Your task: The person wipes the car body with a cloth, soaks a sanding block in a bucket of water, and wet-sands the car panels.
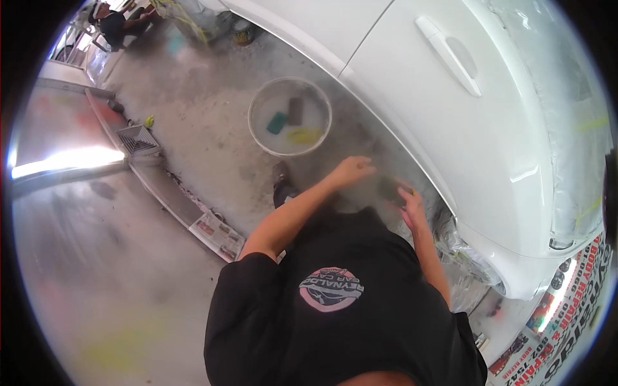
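My left hand (pixel 353 171) is in front of my body, its fingers stretched loosely to the right and apart, with nothing seen in them. Close by on the right, my right hand (pixel 412 206) has its fingers curled around a dark flat pad (pixel 387 188); the pad is blurred, so its exact kind does not show. Both hands are beside the lower edge of a white car door (pixel 412 83). Ahead of them a round bucket (pixel 250 122) of cloudy water stands on the floor. In it are a green block (pixel 277 123), a brown block (pixel 295 111) and something yellow (pixel 304 136).
Clear plastic sheeting (pixel 573 128) covers the car's upper part, and crumpled plastic (pixel 460 248) is around the wheel. A long ledge (pixel 174 199) and a vent grille (pixel 137 139) stand along the left. Another person (pixel 116 26) crouches far back left. A printed banner (pixel 560 334) is at lower right.
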Demonstrator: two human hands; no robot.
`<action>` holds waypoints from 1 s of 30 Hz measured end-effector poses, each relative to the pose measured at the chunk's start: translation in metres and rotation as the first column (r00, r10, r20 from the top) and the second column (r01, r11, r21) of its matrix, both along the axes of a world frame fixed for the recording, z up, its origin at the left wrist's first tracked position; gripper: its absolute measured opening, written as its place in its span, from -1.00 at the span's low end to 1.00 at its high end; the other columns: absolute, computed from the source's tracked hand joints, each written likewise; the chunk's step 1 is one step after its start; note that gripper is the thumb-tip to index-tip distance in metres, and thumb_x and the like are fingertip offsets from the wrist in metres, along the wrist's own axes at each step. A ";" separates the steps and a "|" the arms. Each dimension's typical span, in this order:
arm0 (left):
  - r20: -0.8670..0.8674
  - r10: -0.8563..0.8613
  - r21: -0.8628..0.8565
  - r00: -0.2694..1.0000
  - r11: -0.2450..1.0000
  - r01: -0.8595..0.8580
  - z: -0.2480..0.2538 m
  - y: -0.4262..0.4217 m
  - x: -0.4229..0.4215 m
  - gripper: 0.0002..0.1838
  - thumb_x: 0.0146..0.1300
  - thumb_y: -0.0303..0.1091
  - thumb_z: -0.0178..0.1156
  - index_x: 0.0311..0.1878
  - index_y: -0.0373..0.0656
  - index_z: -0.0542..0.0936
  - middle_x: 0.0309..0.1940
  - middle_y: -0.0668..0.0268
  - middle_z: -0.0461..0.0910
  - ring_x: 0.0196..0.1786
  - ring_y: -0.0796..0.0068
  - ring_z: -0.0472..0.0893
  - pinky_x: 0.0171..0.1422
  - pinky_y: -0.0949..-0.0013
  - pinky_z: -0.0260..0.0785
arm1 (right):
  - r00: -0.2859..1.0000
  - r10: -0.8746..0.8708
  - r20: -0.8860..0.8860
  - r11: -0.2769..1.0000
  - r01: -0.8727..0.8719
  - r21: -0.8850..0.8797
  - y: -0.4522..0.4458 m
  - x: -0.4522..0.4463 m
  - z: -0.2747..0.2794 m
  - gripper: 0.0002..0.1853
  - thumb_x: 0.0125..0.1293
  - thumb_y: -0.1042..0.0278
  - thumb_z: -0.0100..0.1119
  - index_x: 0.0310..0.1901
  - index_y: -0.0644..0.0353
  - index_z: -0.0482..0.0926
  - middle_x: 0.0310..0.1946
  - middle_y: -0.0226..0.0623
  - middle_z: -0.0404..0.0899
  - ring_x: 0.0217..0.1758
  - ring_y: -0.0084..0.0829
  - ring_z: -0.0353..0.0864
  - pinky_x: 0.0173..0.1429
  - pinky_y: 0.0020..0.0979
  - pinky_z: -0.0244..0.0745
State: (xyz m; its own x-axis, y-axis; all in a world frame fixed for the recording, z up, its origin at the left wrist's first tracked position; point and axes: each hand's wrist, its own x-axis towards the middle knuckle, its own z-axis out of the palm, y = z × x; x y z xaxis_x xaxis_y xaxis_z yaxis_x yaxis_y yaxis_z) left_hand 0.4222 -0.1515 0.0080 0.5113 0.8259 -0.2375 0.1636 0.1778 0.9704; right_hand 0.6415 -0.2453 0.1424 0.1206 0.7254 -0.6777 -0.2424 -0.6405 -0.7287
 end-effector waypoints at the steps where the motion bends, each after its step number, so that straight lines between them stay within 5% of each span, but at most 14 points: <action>1: 0.072 -0.015 -0.105 0.997 0.994 0.023 0.018 0.005 -0.015 -0.39 0.40 -0.02 0.35 0.32 -0.30 0.59 -0.03 0.13 0.76 0.00 0.33 0.70 0.12 0.24 0.56 | 0.999 -0.015 -0.043 1.000 0.015 0.010 0.015 -0.019 0.007 -0.56 0.51 0.35 0.10 0.37 0.21 0.52 0.14 -0.16 0.66 0.11 -0.26 0.70 0.13 -0.18 0.71; 6: 0.315 0.027 -0.383 0.949 0.918 0.101 0.068 0.040 -0.087 -0.50 0.43 -0.10 0.35 0.27 -0.25 0.62 -0.02 0.30 0.69 -0.03 0.52 0.63 0.02 0.35 0.55 | 0.988 0.121 -0.098 0.984 -0.107 0.142 0.078 -0.108 0.031 -0.55 0.52 0.34 0.11 0.38 0.22 0.52 0.16 -0.18 0.65 0.17 -0.28 0.67 0.24 -0.12 0.68; 11: 0.182 0.113 -0.328 0.977 0.943 -0.049 0.078 0.077 -0.166 -0.74 0.40 -0.25 0.36 -0.07 -0.29 0.74 -0.35 0.42 0.68 -0.31 0.62 0.58 -0.19 0.41 0.45 | 0.964 0.256 -0.071 0.956 -0.242 0.165 0.121 -0.183 0.028 -0.58 0.52 0.34 0.14 0.34 0.23 0.57 0.12 -0.26 0.66 0.14 -0.39 0.67 0.18 -0.20 0.67; 17: 0.022 0.118 -0.118 0.993 0.986 -0.115 0.090 0.091 -0.216 -0.78 0.39 -0.29 0.37 -0.20 -0.29 0.73 -0.48 0.48 0.58 -0.39 0.69 0.51 -0.27 0.47 0.40 | 0.913 0.392 0.110 0.875 -0.407 0.263 0.133 -0.217 0.020 -0.59 0.51 0.32 0.18 0.29 0.34 0.59 0.02 -0.30 0.70 0.02 -0.47 0.68 0.11 -0.34 0.65; 21: 0.035 0.194 -0.131 0.980 0.973 -0.188 0.090 0.077 -0.206 -0.77 0.39 -0.28 0.37 -0.19 -0.30 0.73 -0.49 0.50 0.57 -0.42 0.71 0.47 -0.34 0.48 0.34 | 0.855 0.494 0.161 0.831 -0.518 0.201 0.137 -0.216 0.059 -0.55 0.51 0.31 0.19 0.33 0.35 0.56 -0.03 -0.32 0.71 -0.09 -0.46 0.70 0.04 -0.37 0.67; 24: 0.089 0.265 -0.123 0.960 0.960 -0.253 0.086 0.064 -0.195 -0.75 0.40 -0.26 0.37 -0.14 -0.30 0.74 -0.47 0.50 0.59 -0.41 0.72 0.47 -0.35 0.48 0.34 | 0.893 0.402 -0.203 0.914 -0.378 0.149 0.136 -0.201 0.043 -0.51 0.53 0.31 0.16 0.41 0.30 0.49 -0.02 -0.32 0.71 -0.16 -0.44 0.71 -0.03 -0.40 0.69; 30: -0.060 0.285 -0.195 0.957 0.937 -0.292 0.099 0.045 -0.200 -0.70 0.45 -0.23 0.31 0.02 -0.30 0.72 -0.32 0.40 0.68 -0.32 0.68 0.58 -0.21 0.47 0.48 | 0.843 0.458 -0.281 0.888 -0.426 0.170 0.141 -0.191 0.016 -0.51 0.53 0.31 0.13 0.45 0.15 0.48 0.14 -0.25 0.63 0.04 -0.45 0.66 -0.08 -0.33 0.74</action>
